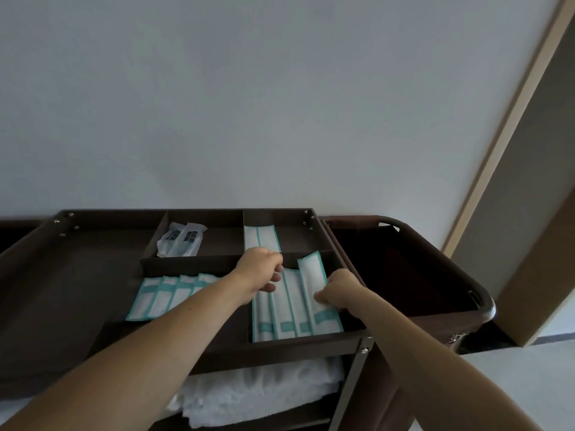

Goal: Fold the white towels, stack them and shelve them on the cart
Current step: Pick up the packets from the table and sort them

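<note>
Mostly the view is a pale wall, with a tan door frame slanting down the right. Below it stands a dark brown cart, its top tray split into compartments, and a dark bag hangs open at its right end. The white towels lie folded and stacked on the shelf under the tray.

Up in the tray, a row of teal-edged packets lies at front centre, and more long packets lie side by side in the front right compartment. Two clear-wrapped items sit in a back compartment.

The left hand has its fingers curled at the far ends of the long packets; I cannot tell whether it holds one. The right hand pinches the tilted packet at the right of that row, its far end raised above the divider.
</note>
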{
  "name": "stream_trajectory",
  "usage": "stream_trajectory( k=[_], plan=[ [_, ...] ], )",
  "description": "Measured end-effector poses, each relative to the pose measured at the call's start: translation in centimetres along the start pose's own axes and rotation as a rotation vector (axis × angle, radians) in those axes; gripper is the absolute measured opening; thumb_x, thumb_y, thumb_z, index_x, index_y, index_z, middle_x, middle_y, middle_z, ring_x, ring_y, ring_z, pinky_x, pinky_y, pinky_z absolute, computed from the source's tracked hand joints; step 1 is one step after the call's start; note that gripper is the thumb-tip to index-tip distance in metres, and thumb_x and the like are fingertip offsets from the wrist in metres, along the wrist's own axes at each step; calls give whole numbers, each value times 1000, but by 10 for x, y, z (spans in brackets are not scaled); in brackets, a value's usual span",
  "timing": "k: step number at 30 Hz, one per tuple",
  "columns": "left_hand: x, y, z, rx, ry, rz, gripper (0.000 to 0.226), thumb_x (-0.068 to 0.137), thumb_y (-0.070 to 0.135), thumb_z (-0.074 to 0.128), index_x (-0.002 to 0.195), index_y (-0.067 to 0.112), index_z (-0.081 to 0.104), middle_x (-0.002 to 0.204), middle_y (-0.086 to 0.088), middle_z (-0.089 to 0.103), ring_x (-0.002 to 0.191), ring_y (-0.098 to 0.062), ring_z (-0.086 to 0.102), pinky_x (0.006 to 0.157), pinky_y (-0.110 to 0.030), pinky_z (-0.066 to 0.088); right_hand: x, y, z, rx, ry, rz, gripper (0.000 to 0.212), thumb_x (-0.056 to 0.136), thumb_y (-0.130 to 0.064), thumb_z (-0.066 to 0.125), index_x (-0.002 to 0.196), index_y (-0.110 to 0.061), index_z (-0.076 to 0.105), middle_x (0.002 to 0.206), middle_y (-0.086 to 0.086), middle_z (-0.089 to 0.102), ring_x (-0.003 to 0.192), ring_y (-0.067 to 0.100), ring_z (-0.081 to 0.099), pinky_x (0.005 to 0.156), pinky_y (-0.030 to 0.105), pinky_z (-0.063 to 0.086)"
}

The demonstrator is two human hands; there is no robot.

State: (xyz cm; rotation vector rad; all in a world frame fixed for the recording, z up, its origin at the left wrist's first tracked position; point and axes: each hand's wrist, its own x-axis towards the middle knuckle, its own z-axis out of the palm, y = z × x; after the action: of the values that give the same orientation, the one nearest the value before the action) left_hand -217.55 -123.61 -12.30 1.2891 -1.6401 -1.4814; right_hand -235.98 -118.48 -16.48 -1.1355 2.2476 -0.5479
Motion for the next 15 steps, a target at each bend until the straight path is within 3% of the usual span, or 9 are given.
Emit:
stream_trajectory(
  k=[4,6,9,15],
  plan=[
    [-4,2,-8,77,19,52,20,96,15,50,95,0,63,93,-9,60,79,-19,59,63,-32,48,5,-6,12,-145,-38,32,32,84,-31,77,91,-11,54,85,2,58,75,17,58,68,29,48],
    [-7,1,-13,84,25,72,13,94,12,51,93,5,61,90,-10,56,78,-19,56,62,-32,45,7,-6,14,-153,-59,58,33,86,-31,76,87,-10,50,84,3,57,77,19,59,70,31,50],
    [-12,-1,-21,76,32,75,13,92,8,51,96,7,63,89,-12,51,78,-22,49,59,-30,42,10,-2,16,-190,-45,51,26,87,-24,72,88,-9,51,79,3,56,75,20,59,67,31,51],
    [-21,-4,-33,113,64,88,19,93,8,52,102,-1,66,91,-9,58,80,-18,53,59,-26,46,7,-1,19,-308,12,43,16,89,-23,64,93,-9,57,75,2,55,65,16,53,66,29,44]
  ],
)
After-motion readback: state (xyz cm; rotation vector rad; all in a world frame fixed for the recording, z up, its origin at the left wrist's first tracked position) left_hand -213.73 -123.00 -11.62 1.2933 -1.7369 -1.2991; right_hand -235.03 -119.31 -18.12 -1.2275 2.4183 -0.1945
